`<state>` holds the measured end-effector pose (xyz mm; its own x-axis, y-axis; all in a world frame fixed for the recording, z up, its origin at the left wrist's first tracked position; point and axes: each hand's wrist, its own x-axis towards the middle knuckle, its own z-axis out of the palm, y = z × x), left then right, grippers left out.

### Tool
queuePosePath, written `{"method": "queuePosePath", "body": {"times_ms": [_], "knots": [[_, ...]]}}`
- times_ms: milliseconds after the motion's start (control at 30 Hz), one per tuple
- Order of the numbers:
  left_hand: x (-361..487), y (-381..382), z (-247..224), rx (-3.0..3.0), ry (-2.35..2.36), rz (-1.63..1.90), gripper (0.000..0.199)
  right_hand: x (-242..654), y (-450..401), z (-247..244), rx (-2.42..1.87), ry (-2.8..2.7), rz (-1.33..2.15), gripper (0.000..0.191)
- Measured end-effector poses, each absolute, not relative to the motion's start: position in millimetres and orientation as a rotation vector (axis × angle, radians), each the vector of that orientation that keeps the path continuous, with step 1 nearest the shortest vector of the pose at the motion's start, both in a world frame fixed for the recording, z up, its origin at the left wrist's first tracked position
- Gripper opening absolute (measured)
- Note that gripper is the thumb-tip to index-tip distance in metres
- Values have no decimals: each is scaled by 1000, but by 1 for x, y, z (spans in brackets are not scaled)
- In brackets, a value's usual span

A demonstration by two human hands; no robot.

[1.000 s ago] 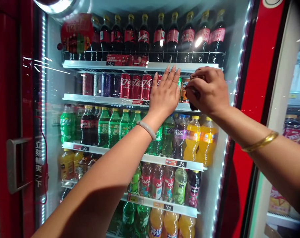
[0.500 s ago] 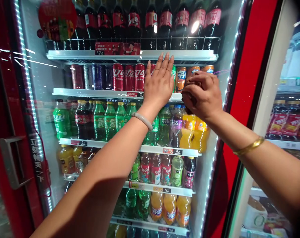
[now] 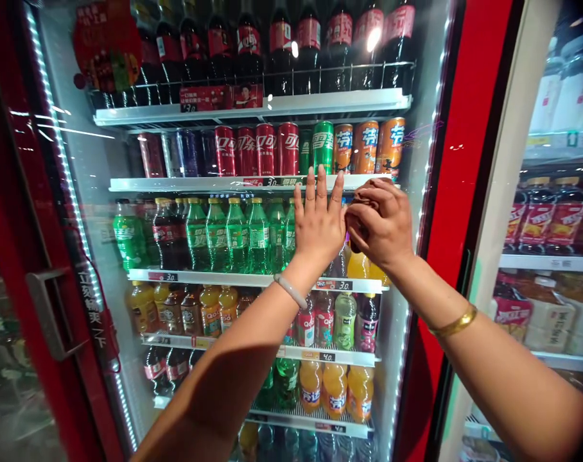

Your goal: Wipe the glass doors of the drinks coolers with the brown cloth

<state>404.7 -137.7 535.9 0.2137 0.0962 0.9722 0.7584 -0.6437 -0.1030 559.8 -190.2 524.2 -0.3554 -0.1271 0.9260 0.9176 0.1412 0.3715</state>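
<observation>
My left hand [image 3: 320, 224] lies open with its fingers spread on or just before the glass front of a red drinks fridge, below the shelf of cans. A pale bangle [image 3: 290, 292] circles that wrist. Close beside it on the right, my right hand [image 3: 388, 221] is closed, fingers curled in. Something dark shows at its fingertips; whether it is a held thing or the hand's reflection, I cannot make out. A gold bangle [image 3: 458, 322] is on the right wrist. Behind the fingers stand a green can [image 3: 323, 147] and orange cans [image 3: 367, 147].
The fridge's metal handle [image 3: 48, 314] is at the left. Inside, cola bottles [image 3: 248, 48] fill the top shelf, red cans [image 3: 266, 149] the second, green bottles [image 3: 236, 231] the third. Orange bottles [image 3: 334, 388] stand lower down. Another drinks case [image 3: 549, 262] is at the right.
Both hands have moved down, from the row of cans to the level of the green bottles. My left hand is still spread, my right still closed, and they are nearer each other.
</observation>
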Motion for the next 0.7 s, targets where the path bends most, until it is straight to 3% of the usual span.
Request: {"method": "queuePosePath", "body": {"times_ms": [133, 367, 567, 700], "knots": [[406, -140, 522, -1917, -796, -1419, 71, 578, -199, 540, -853, -1406, -1350, 22], [409, -144, 494, -1975, -808, -1459, 77, 562, -198, 474, -863, -1261, -1323, 27], [411, -144, 486, -1970, -841, -1417, 74, 561, -196, 516, -915, -1429, -1250, 23], [411, -146, 487, -1979, -837, -1435, 74, 560, -203, 486, -910, -1265, -1216, 29]]}}
